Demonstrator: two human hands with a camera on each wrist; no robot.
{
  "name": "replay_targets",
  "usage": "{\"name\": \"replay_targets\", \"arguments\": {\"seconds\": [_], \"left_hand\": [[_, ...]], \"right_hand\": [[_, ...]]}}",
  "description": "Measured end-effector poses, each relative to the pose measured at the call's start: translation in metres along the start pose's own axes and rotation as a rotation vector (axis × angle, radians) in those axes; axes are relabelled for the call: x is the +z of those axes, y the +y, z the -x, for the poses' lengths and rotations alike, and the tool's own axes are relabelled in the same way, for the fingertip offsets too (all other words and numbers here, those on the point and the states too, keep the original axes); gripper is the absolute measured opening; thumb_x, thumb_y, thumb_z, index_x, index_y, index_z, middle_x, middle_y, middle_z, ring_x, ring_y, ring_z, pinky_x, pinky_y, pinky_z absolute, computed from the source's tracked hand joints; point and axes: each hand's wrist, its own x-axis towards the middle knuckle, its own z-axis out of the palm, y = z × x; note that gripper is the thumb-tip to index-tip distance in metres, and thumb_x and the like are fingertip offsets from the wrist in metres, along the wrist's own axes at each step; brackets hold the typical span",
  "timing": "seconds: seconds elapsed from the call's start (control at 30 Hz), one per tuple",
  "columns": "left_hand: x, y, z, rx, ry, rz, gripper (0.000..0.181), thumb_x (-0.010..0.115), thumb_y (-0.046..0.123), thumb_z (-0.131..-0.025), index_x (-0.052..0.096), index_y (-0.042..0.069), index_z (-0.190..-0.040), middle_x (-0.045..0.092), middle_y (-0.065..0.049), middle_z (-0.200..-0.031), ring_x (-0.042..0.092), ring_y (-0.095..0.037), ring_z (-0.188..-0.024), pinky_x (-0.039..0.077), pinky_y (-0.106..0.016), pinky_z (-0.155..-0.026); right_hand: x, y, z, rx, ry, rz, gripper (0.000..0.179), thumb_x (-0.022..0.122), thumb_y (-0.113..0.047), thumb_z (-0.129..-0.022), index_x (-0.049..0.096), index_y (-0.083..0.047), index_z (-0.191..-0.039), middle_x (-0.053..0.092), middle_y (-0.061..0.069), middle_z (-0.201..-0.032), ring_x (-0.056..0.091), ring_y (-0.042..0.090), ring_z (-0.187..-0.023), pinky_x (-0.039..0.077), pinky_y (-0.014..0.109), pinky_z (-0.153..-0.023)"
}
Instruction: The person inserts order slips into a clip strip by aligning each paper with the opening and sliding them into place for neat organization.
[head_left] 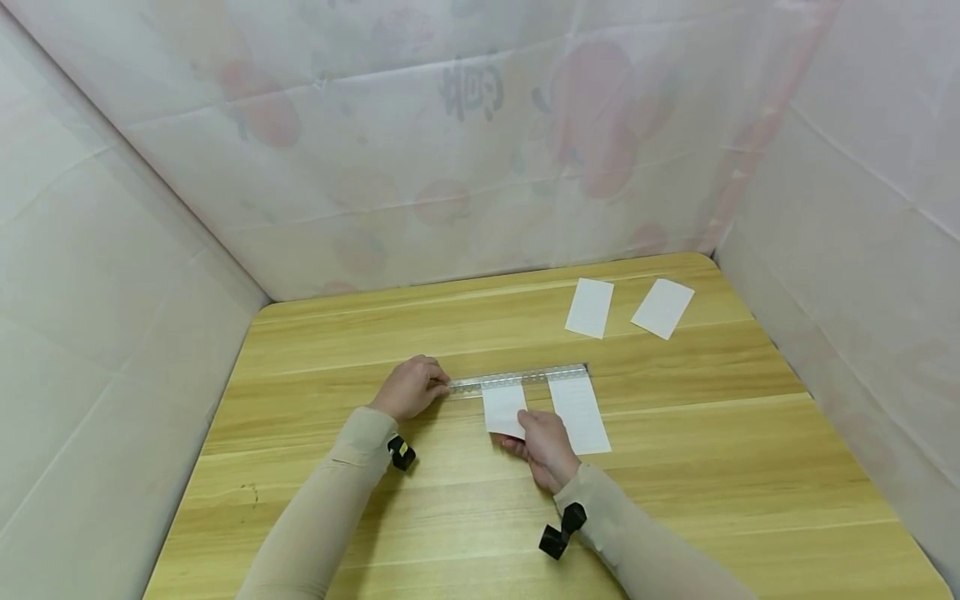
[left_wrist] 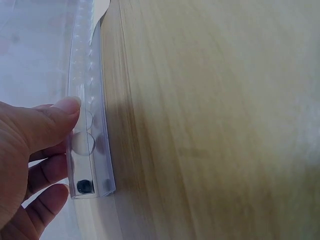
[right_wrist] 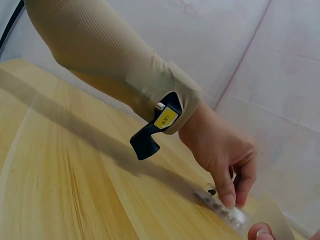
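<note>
A clear plastic binding strip (head_left: 534,377), ruler-like with small round shapes along it, lies across the table. My left hand (head_left: 411,388) pinches its left end; in the left wrist view the thumb (left_wrist: 67,107) presses on top, and a dark square spot marks the strip's end. With thumb and fingers, my right hand (head_left: 547,446) grips the lower right corner of a small white sheet (head_left: 504,408). That sheet's top edge meets the strip, and its lower edge bends up a little. A second white sheet (head_left: 581,417), faintly lined, lies to the right, its top at the strip.
Two more white sheets, a left one (head_left: 590,308) and a right one (head_left: 663,308), lie apart near the far right of the wooden table (head_left: 337,333). Pale fabric walls (head_left: 360,167) stand behind and at both sides. Black wrist devices (head_left: 553,542) sit on both sleeves.
</note>
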Motion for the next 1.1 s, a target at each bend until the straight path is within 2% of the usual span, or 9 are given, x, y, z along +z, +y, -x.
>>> {"name": "replay_targets", "arguments": {"seconds": [0.5,0.87,1.1], "left_hand": [[-0.0003,0.0007,0.0014,-0.013,0.002,0.022,0.009,0.071,0.020,-0.081,0.073,0.017,-0.089,0.062,0.010,-0.086,0.056,-0.007,-0.081,0.048,-0.026,-0.077],[0.0011,-0.0003,0.0013,-0.006,0.000,0.018,0.009,0.071,0.021,-0.081,0.073,0.017,-0.090,0.062,0.011,-0.086,0.056,-0.007,-0.082,0.047,-0.025,-0.077],[0.0008,-0.0002,0.0008,-0.012,-0.008,0.012,0.009,0.071,0.020,-0.082,0.073,0.017,-0.090,0.062,0.011,-0.086,0.056,-0.007,-0.082,0.048,-0.026,-0.077]], "right_hand": [[-0.0032,-0.0044,0.0020,-0.012,0.003,-0.029,0.037,0.037,-0.014,-0.100,0.041,0.016,-0.122,0.061,0.023,-0.091,0.062,0.018,-0.068,0.052,0.029,-0.065],[-0.0064,-0.0028,0.0008,-0.010,0.003,-0.053,0.037,0.037,-0.015,-0.100,0.043,0.015,-0.120,0.060,0.023,-0.092,0.062,0.019,-0.069,0.052,0.030,-0.067],[-0.0071,-0.0034,0.0010,-0.018,0.022,-0.028,0.035,0.037,-0.015,-0.100,0.047,0.013,-0.117,0.059,0.022,-0.095,0.061,0.017,-0.065,0.052,0.030,-0.067]]}}
